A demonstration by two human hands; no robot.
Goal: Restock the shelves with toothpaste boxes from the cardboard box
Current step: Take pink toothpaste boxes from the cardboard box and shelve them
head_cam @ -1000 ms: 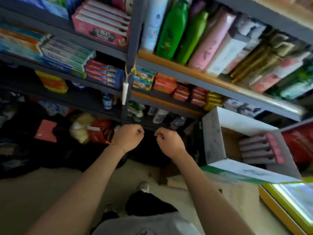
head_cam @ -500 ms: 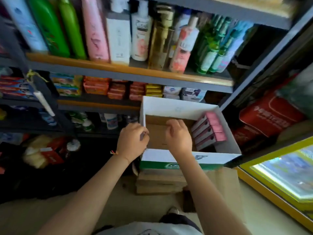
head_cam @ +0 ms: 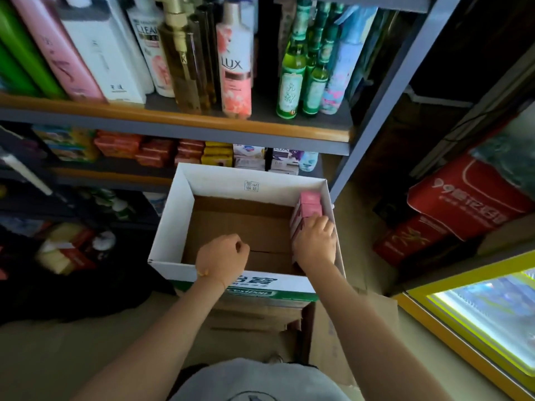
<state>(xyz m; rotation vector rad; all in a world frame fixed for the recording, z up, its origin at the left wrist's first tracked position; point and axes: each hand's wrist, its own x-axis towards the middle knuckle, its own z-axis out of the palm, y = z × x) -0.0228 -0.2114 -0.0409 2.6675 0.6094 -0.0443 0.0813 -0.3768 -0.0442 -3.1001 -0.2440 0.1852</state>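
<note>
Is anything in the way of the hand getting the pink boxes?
No. The right hand is already on the pink toothpaste boxes, stacked against the right wall of the open cardboard box. The left hand hovers over the bare middle, holding nothing.

- Cardboard box [head_cam: 173,227]: showing white-coated walls, matt brown corrugated floor.
- Toothpaste boxes [head_cam: 308,205]: showing glossy pink card.
- Shelf edge [head_cam: 173,118]: showing smooth varnished wood.
- Upright [head_cam: 385,91]: showing grey painted metal.

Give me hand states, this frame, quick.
Left hand: fingers curled, holding nothing, over the cardboard box.
Right hand: fingers on the pink toothpaste boxes at the right wall; a closed grip cannot be told.
</note>
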